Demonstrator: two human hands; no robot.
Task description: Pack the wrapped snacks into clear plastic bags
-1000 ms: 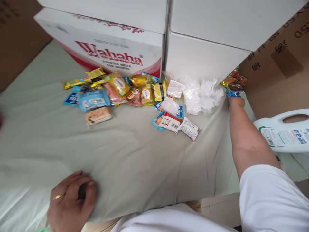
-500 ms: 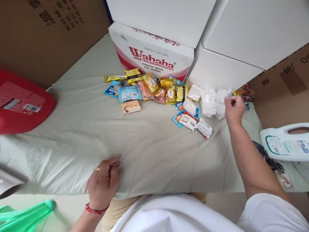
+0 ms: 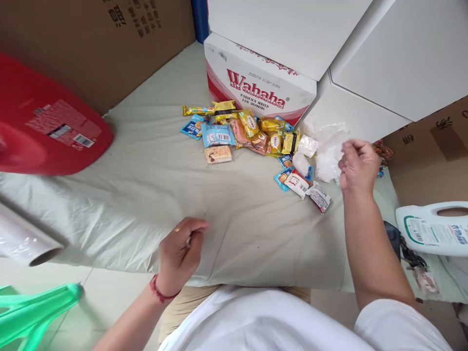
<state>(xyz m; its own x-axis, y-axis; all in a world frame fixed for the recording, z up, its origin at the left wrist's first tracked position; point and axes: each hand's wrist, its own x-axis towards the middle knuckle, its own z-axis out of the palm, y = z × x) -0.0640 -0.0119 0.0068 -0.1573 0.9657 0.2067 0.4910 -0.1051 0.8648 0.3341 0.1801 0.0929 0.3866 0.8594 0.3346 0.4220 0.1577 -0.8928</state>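
Note:
A heap of small snack packets (image 3: 248,134) in yellow, blue and pink wrappers lies on a pale green cloth (image 3: 153,195), in front of a white Wahaha carton (image 3: 256,87). To the right of the heap sits a pile of clear plastic bags (image 3: 327,161). My right hand (image 3: 360,165) pinches the edge of one clear bag and lifts it off that pile. My left hand (image 3: 181,256) hovers over the cloth's near edge with fingers loosely curled and nothing in them. Two white sachets (image 3: 310,190) lie just left of my right wrist.
A red plastic container (image 3: 47,131) lies at the left. A roll of clear film (image 3: 22,241) sits at the lower left, above a green stool (image 3: 32,317). A white detergent jug (image 3: 433,229) is at the right. Brown cartons (image 3: 84,44) and white boxes (image 3: 398,63) wall the back.
My right hand drew back from the far right corner to the clear bags and took hold of one. My left hand lifted off the cloth. The view swung left.

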